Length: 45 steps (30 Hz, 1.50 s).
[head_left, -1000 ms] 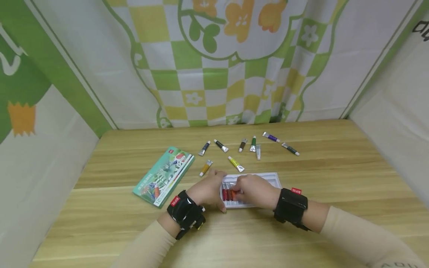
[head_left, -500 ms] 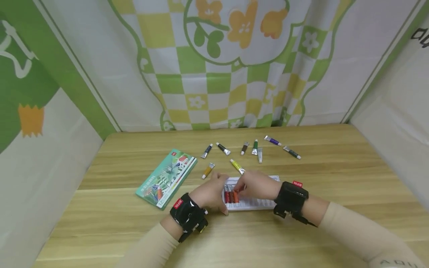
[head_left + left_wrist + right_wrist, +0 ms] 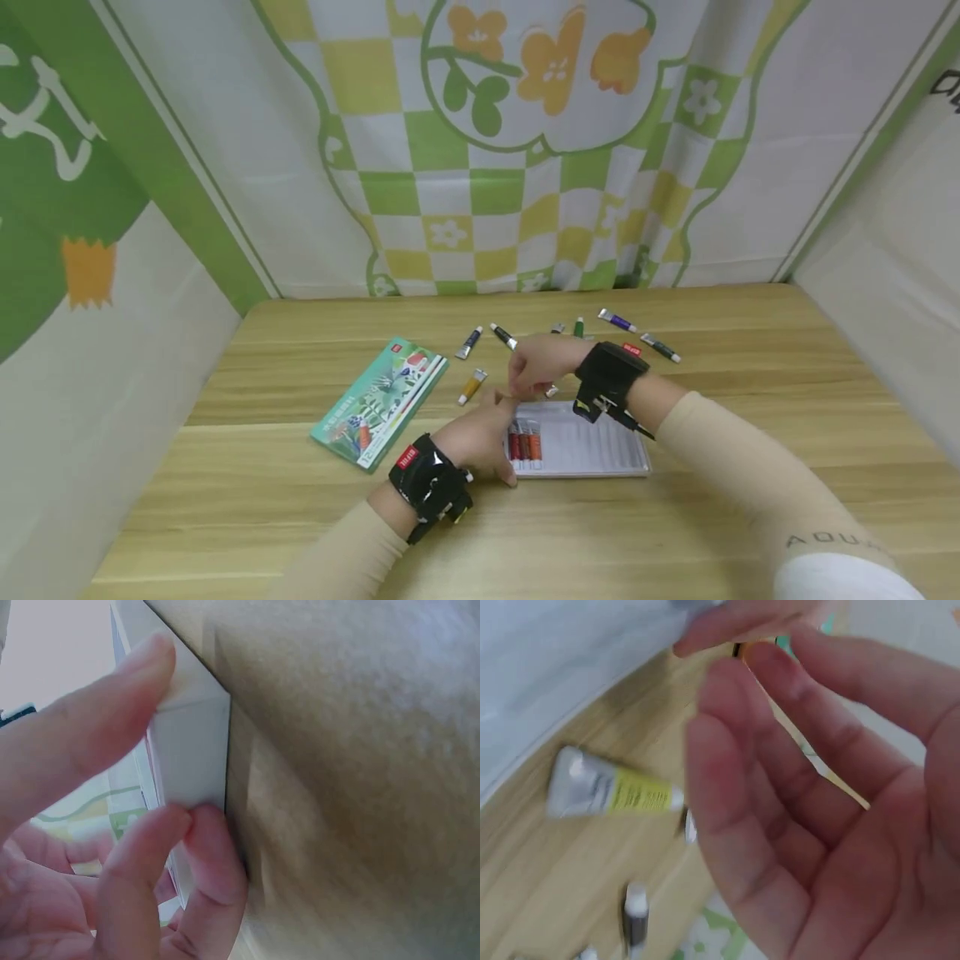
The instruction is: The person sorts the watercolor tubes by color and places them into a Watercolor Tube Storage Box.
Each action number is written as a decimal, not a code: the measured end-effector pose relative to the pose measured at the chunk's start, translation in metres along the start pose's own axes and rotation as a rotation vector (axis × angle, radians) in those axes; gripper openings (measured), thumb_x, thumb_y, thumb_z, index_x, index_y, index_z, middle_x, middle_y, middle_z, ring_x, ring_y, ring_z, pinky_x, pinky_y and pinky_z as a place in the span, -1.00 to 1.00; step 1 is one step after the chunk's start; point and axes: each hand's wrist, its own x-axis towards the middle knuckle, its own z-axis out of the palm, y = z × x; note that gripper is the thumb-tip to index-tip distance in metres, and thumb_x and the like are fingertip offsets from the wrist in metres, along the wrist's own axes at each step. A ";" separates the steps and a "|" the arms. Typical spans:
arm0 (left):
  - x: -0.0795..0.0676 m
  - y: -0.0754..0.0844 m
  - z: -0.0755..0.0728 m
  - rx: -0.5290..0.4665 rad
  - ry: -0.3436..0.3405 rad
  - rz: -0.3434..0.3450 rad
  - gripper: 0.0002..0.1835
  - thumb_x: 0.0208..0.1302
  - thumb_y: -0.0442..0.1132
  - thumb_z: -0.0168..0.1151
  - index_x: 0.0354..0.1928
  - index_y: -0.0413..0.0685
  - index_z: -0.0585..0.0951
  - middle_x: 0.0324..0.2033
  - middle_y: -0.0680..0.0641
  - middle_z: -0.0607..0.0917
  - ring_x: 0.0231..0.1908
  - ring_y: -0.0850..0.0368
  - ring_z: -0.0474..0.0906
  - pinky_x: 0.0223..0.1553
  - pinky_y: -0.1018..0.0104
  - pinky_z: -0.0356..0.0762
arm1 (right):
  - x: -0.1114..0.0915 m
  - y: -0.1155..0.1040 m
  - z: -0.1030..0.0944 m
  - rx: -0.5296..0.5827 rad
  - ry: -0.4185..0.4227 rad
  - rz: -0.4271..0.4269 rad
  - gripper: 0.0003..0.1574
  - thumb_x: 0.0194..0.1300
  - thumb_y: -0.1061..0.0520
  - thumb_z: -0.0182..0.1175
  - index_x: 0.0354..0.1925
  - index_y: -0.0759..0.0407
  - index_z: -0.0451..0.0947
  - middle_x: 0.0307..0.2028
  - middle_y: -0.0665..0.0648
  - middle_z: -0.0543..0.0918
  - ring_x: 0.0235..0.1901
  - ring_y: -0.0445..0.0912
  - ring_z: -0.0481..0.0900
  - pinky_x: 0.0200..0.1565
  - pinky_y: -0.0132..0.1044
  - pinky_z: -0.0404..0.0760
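A white plastic tray lies on the table with red, brown and orange paint tubes side by side at its left end. My left hand grips that end, thumb at the near corner and fingers along the end wall; the wrist view shows fingertips against the white wall. Just beyond the tray's back edge hovers my right hand, fingers loosely bent with nothing between them. Beside its fingertips lies a yellow paint tube, mostly hidden under the hand in the head view.
An ochre tube lies left of the right hand. Farther back are several loose tubes, among them a dark blue one, a purple one and a dark green one. A teal paint box lies at the left.
My right hand has left the orange tube in the tray and moved back past the tray's far edge, over the yellow tube. The left hand stays on the tray's left end.
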 end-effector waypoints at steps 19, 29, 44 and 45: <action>-0.005 0.002 -0.001 0.087 0.033 -0.007 0.14 -0.21 -0.27 0.76 0.47 -0.25 0.31 0.33 -0.37 0.25 0.09 -0.07 0.47 0.18 0.17 0.50 | 0.068 -0.011 0.018 0.012 0.146 -0.068 -0.89 0.41 0.17 0.32 -0.22 0.19 0.75 -0.36 0.04 0.69 -0.52 -0.24 0.56 -0.39 -0.41 0.54; -0.005 0.002 0.000 0.017 0.026 -0.017 0.16 -0.21 -0.34 0.74 0.49 -0.23 0.27 0.42 -0.38 0.14 0.17 -0.10 0.41 0.26 0.10 0.44 | 0.054 -0.009 0.018 0.106 0.289 -0.005 -0.87 0.30 0.32 0.32 -0.31 0.21 0.53 -0.47 0.06 0.56 -0.55 -0.16 0.51 -0.48 -0.40 0.44; -0.003 -0.002 0.003 -0.024 0.053 -0.006 0.19 -0.30 -0.41 0.73 0.48 -0.32 0.29 0.27 -0.32 0.27 0.06 -0.10 0.48 0.17 0.07 0.52 | -0.016 0.050 0.027 0.742 0.643 -0.180 -0.40 0.36 0.49 0.13 0.32 0.52 0.23 -0.10 0.34 0.47 -0.28 -0.04 0.64 -0.11 -0.17 0.73; -0.003 -0.002 0.002 -0.027 0.057 -0.008 0.20 -0.31 -0.42 0.73 0.49 -0.31 0.28 0.27 -0.32 0.28 0.06 -0.10 0.49 0.16 0.07 0.52 | -0.022 0.051 0.029 0.775 0.644 -0.179 -0.34 0.36 0.49 0.14 0.37 0.53 0.20 -0.09 0.34 0.47 -0.27 -0.06 0.64 -0.10 -0.16 0.73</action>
